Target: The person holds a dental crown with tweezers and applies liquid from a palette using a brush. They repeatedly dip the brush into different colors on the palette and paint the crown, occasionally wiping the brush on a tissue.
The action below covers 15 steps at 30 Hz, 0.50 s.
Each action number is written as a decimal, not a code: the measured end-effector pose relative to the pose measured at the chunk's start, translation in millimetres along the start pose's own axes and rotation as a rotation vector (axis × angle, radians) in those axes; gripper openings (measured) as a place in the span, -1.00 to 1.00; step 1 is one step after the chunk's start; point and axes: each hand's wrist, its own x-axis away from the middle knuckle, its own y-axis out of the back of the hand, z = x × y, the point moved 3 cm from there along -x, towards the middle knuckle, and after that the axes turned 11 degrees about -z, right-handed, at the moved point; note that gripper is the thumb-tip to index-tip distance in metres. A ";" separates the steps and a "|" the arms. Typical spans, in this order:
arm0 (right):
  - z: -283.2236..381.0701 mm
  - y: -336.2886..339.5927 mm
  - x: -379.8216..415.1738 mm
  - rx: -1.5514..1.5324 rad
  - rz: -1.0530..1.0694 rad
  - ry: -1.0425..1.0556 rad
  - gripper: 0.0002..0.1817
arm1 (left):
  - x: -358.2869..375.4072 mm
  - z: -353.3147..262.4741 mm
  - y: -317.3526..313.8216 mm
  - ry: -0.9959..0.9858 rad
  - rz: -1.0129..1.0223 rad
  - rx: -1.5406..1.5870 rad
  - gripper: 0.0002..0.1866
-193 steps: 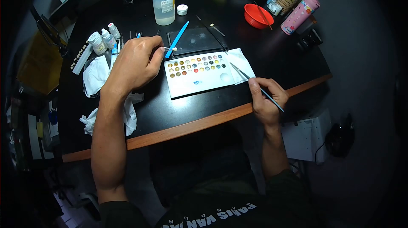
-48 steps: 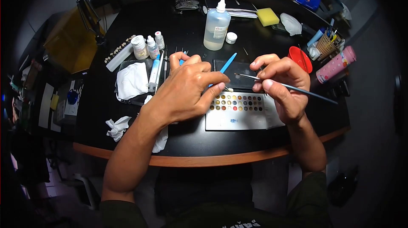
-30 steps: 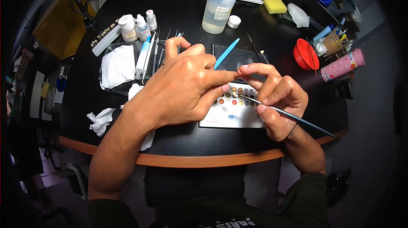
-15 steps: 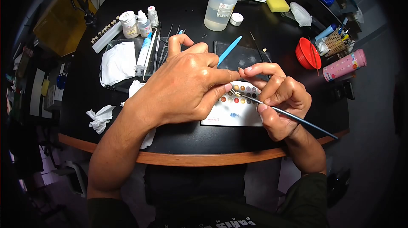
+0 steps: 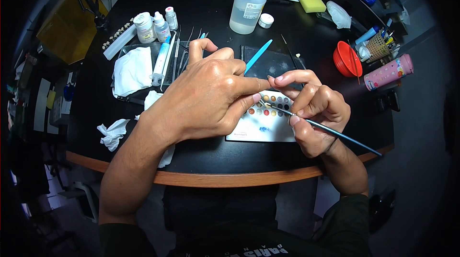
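Note:
My right hand grips a thin dark-handled paintbrush between thumb and fingers, its tip pointing left toward my left thumb. My left hand is closed, back of the hand up. At its thumb tip shows a small pale and metallic piece, mostly hidden, and I cannot tell what it is. The brush tip overlaps this piece in the view. Both hands' index fingertips meet above it. Beneath them lies a white palette with rows of small round colour wells and a blue smear.
Behind the hands are a blue-handled tool and another brush. A large clear bottle stands at the back. Small bottles and a folded white cloth sit left; red bowls and a pink tumbler sit right.
Both hands hold nearly the same pose, with the brush still at the left thumb. Only a very slight shift of the view shows.

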 end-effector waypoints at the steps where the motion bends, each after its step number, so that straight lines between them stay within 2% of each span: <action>1: 0.0 0.3 0.0 -0.003 0.004 0.001 -0.81 | 0.0 0.3 -0.2 -0.002 0.001 -0.003 -0.72; 9: 4.9 0.0 1.7 -0.051 -0.083 -0.027 -0.84 | -1.0 1.2 -1.2 -0.004 -0.012 0.024 -0.70; 15: 6.6 1.3 -0.4 -0.013 -0.048 0.014 -0.84 | -0.6 3.1 -2.2 0.009 -0.004 0.067 -0.69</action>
